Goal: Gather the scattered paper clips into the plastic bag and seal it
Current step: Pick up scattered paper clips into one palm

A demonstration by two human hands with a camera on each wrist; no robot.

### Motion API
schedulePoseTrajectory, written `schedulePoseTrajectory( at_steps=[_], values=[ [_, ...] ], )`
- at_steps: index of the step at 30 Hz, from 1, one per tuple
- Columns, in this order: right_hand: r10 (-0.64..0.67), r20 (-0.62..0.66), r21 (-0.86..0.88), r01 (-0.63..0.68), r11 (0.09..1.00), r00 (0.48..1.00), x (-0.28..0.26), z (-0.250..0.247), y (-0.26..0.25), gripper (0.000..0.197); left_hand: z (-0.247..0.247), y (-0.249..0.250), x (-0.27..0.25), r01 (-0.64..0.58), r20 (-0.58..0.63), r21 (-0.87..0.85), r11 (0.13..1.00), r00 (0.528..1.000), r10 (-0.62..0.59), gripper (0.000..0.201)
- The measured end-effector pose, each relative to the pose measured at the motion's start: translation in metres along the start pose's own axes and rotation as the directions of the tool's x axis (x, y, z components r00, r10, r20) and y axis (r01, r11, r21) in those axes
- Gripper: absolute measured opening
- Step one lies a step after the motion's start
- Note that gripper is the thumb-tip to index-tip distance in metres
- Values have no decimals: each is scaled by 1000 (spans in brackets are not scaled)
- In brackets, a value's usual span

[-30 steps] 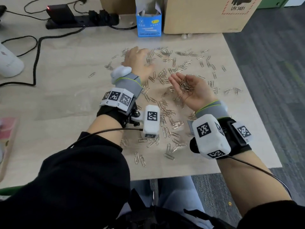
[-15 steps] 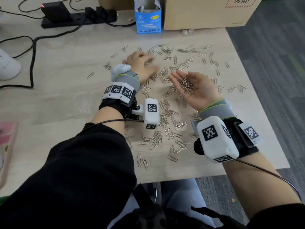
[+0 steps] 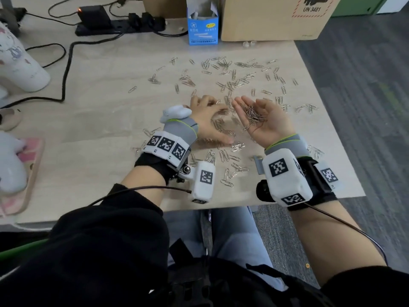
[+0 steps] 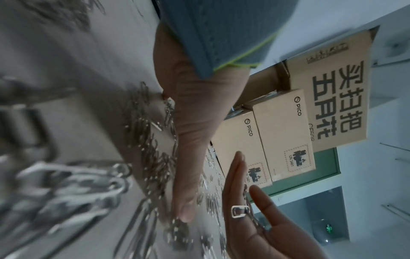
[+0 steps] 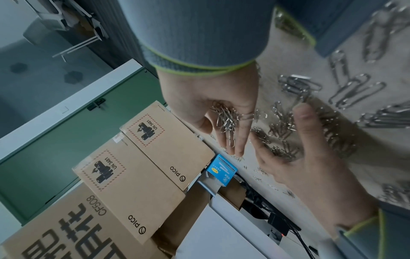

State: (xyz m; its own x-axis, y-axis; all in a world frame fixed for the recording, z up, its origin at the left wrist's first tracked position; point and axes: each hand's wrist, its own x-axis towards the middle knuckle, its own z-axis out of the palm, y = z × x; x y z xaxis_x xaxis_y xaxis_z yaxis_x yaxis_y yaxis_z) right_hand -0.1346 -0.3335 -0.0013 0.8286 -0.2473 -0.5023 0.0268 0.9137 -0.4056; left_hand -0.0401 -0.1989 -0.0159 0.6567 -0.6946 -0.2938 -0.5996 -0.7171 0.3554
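Silver paper clips point(image 3: 232, 78) lie scattered over the right half of the wooden table point(image 3: 99, 120). My left hand point(image 3: 205, 109) lies palm down on a patch of clips, fingers spread over them; the right wrist view shows the left hand point(image 5: 299, 157) with its thumb stretched out. My right hand point(image 3: 272, 125) is held palm up just to the right of it, fingers straight, with a heap of clips point(image 3: 254, 114) in the palm; the same heap point(image 5: 226, 121) shows in the right wrist view. In the left wrist view one clip point(image 4: 239, 211) rests on the right hand's fingers. I cannot make out a plastic bag.
A blue carton point(image 3: 203, 25) and a cardboard box point(image 3: 272, 18) stand at the back, a power strip point(image 3: 119, 27) and black cable point(image 3: 64, 69) at back left. A white bottle point(image 3: 20, 63) stands far left. The table's right edge point(image 3: 327, 120) is close to my right hand.
My left hand has drawn back from the far clips toward me, sliding over the table to beside the right palm. The right hand has kept its heap, palm up.
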Motion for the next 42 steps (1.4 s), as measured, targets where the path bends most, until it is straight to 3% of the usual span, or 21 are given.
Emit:
schedulePoseTrajectory(
  at_steps=[7,9,14,18,23,29,34,38,42],
  values=[
    [-19,-2,49,19,999,1000,-24,-23,6,30,24,16,-33,-68,-24,26,997,997,68,101],
    [-26,-6,58,26,998,1000,-29,-29,5,29,30,18,-35,-74,-86,-11,997,994,73,90],
    [-17,-3,68,17,998,1000,-39,-41,3,28,38,19,-33,-134,-240,-196,971,967,84,40],
    [-20,-20,80,22,997,1000,-39,-43,4,29,38,22,-29,-101,-269,-204,974,962,43,25],
    [1,-59,152,8,988,998,-41,-39,6,32,32,23,-22,-110,-262,-212,971,964,52,23],
    [56,-90,199,-37,979,994,-34,-32,10,41,20,12,-17,-121,-268,-418,900,963,5,20],
    [60,-125,127,-44,991,990,-21,-23,8,39,-3,20,-12,-260,-271,-454,852,951,146,25],
    [79,-108,108,-67,992,991,-14,-12,9,40,-12,42,-5,-303,-220,-378,875,947,233,21],
    [104,2,118,-103,988,995,-3,-11,8,63,-14,59,2,-328,-183,-304,894,942,283,23]
  ],
)
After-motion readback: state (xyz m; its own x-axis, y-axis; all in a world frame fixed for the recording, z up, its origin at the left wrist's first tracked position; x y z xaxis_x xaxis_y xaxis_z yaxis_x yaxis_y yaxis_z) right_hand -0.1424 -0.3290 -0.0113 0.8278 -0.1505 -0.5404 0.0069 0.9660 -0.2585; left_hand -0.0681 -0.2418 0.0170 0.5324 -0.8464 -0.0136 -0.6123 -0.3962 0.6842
